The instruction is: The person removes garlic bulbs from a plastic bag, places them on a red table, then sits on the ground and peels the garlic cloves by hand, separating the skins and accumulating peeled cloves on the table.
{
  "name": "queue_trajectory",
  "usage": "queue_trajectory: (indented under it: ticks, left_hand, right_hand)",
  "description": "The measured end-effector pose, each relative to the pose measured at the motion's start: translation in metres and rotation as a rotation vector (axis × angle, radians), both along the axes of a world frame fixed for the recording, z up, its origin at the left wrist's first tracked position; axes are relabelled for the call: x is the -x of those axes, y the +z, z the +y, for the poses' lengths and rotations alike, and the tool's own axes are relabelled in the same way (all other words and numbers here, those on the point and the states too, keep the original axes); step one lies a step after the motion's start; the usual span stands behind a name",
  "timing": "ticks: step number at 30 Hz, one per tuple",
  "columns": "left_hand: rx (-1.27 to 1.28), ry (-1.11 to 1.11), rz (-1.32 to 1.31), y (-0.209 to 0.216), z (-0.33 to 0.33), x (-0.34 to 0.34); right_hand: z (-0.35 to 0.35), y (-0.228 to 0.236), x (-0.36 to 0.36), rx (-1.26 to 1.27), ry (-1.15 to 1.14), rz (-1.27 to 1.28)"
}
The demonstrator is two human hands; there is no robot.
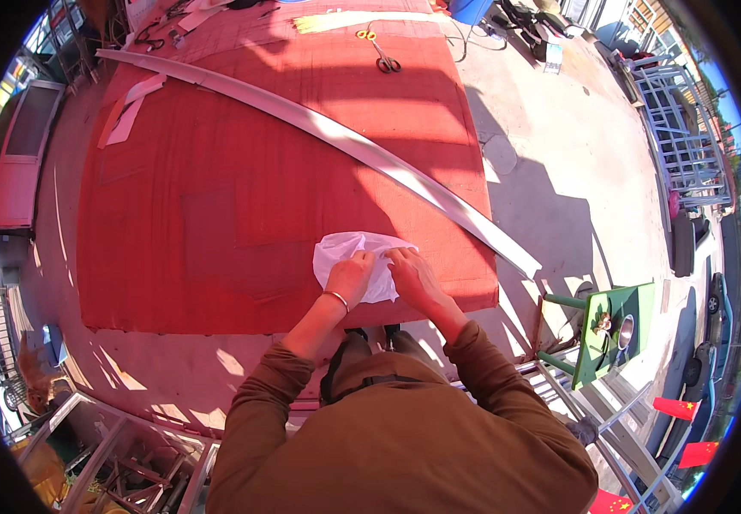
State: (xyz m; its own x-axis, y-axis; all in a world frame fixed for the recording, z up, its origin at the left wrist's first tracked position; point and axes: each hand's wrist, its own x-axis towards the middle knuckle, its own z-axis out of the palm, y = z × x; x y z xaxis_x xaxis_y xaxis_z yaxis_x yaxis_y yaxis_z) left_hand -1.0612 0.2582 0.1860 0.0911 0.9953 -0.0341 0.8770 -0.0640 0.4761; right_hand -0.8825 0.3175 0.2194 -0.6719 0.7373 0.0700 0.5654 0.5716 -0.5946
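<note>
Bag (378,289), white and thin, is held between both grips at the near edge of the table (173,283). Its left part spreads out past the left grip (351,276), while its upper right corner reaches just beyond the fingertips of the right grip (415,278). The left grip is closed on the upper middle of the bag, knuckles bent and fingertips together; the right grip is clamped on its upper right edge, fingers curled over it. Some creased film hangs between the two – whether its underside touches the table I cannot tell.

A bracelet (336,298) circles the left wrist, and brown sleeves (280,377) are pushed up both forearms. Beyond the bag, a long pale strip (336,133) crosses the red table slantwise, its near end jutting past the right edge. Scissors (390,65) lie near the far edge – well apart from either grip. On the right, a green stool (640,300) bears a metal bowl (626,332).
</note>
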Motion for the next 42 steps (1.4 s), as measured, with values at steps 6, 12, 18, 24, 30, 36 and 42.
queue_trajectory:
  ticks: [6,12,18,24,30,36,42]
  left_hand:
    - [0.169,-0.018,0.014,-0.042,-0.004,-0.011]
    - [0.351,0.138,0.061,-0.026,-0.015,-0.010]
    - [0.265,0.343,0.051,-0.028,-0.006,0.012]
    - [0.389,0.269,-0.080,-0.068,0.010,0.031]
    - [-0.310,0.334,-0.060,0.004,0.004,-0.017]
    - [-0.241,0.166,0.037,-0.017,0.003,-0.037]
    - [-0.158,0.130,0.111,-0.049,0.019,-0.043]
  right_hand:
    - [0.016,-0.037,0.004,0.000,0.194,-0.213]
    - [0.040,-0.050,-0.015,0.001,-0.018,-0.418]
    - [0.080,-0.042,-0.039,-0.087,-0.035,-0.397]
    - [0.091,-0.075,-0.042,-0.011,0.129,-0.263]
    - [0.046,-0.041,-0.066,0.070,-0.067,0.074]
    - [0.020,-0.036,-0.105,0.217,-0.265,0.171]
    - [0.089,-0.058,-0.193,-0.074,-0.566,-0.268]
